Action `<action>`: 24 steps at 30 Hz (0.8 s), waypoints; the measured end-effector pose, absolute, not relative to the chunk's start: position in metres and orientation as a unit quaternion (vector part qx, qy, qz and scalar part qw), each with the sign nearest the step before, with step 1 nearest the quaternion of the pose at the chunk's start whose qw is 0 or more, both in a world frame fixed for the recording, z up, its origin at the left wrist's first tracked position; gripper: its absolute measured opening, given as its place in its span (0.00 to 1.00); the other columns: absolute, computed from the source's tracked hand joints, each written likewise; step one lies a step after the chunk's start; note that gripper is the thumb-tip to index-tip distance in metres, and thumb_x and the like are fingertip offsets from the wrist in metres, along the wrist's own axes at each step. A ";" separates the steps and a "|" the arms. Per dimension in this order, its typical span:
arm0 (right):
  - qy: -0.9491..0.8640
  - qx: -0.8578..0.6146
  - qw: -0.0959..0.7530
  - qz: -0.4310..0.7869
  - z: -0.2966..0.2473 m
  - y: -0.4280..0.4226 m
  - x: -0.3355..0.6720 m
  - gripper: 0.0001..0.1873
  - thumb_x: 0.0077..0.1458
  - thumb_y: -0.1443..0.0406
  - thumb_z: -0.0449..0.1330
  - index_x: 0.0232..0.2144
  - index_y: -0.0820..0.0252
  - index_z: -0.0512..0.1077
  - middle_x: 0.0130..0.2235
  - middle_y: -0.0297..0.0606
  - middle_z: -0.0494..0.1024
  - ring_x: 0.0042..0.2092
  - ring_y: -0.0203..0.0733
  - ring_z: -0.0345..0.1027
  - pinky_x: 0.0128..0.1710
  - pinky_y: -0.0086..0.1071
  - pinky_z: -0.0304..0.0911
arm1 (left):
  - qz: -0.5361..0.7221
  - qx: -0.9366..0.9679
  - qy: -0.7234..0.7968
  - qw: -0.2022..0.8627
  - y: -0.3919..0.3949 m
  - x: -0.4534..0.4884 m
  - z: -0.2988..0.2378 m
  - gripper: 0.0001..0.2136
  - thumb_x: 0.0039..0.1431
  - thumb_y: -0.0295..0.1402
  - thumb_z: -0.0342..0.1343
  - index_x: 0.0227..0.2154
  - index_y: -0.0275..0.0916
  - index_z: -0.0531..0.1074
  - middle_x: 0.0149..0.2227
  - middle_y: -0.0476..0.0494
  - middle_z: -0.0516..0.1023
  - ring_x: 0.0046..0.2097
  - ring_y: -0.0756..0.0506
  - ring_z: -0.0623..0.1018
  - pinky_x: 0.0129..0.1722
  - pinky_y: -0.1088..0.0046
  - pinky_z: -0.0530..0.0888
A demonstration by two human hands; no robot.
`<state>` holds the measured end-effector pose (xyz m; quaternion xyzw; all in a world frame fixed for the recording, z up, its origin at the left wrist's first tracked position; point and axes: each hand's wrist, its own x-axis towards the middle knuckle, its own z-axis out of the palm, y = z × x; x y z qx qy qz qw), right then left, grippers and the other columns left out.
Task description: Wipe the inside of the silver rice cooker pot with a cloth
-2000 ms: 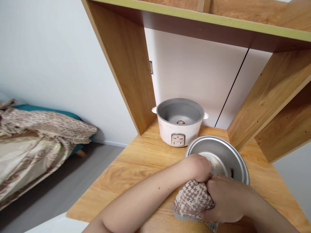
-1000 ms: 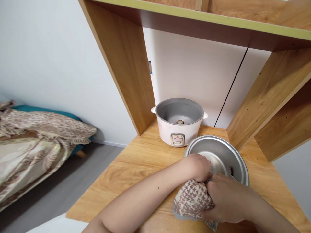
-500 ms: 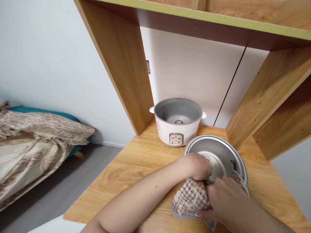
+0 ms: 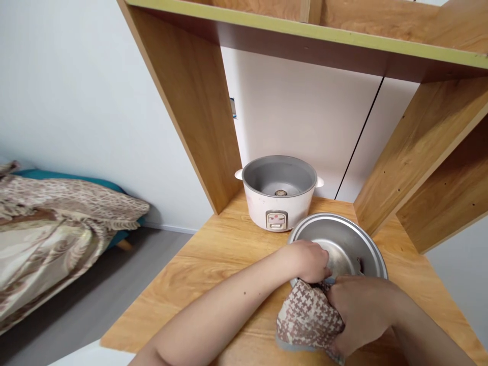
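Over the near left rim of a silver inner pot (image 4: 339, 235), my left hand (image 4: 309, 260) is closed, its fingers curled at the top edge of a brown-and-cream houndstooth cloth (image 4: 307, 315). Its fingertips are partly hidden. My right hand (image 4: 360, 310) grips the same cloth from the right, thumb low and fingers bent towards the pot's near rim. The cloth is bunched and hangs at the pot's near side, with a grey-blue lower edge. A small dark mark or object (image 4: 359, 263) shows inside the pot at the right; I cannot make out what it is.
Behind the pot stands a white rice cooker body (image 4: 263, 208) without a lid, against the back wall. Wooden side panels (image 4: 190, 107) and a shelf with a yellow-green edge (image 4: 305, 28) frame the wooden tabletop (image 4: 198, 277). At left is a bed or couch with patterned covers (image 4: 72, 198).
My right hand has turned, its wrist now more bent, and drawn the cloth slightly right. The cloth part beyond that hand no longer shows. My left hand stays put.
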<state>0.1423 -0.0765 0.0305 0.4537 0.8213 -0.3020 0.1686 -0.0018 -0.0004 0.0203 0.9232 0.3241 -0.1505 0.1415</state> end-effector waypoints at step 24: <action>0.828 0.490 0.124 -0.244 0.030 -0.085 0.142 0.21 0.42 0.47 0.69 0.30 0.57 0.82 0.30 0.38 0.83 0.30 0.45 0.74 0.26 0.33 0.56 | -0.154 0.925 0.319 0.141 -0.001 -0.001 0.020 0.24 0.65 0.45 0.48 0.49 0.30 0.78 0.48 0.24 0.81 0.48 0.32 0.82 0.43 0.60 0.76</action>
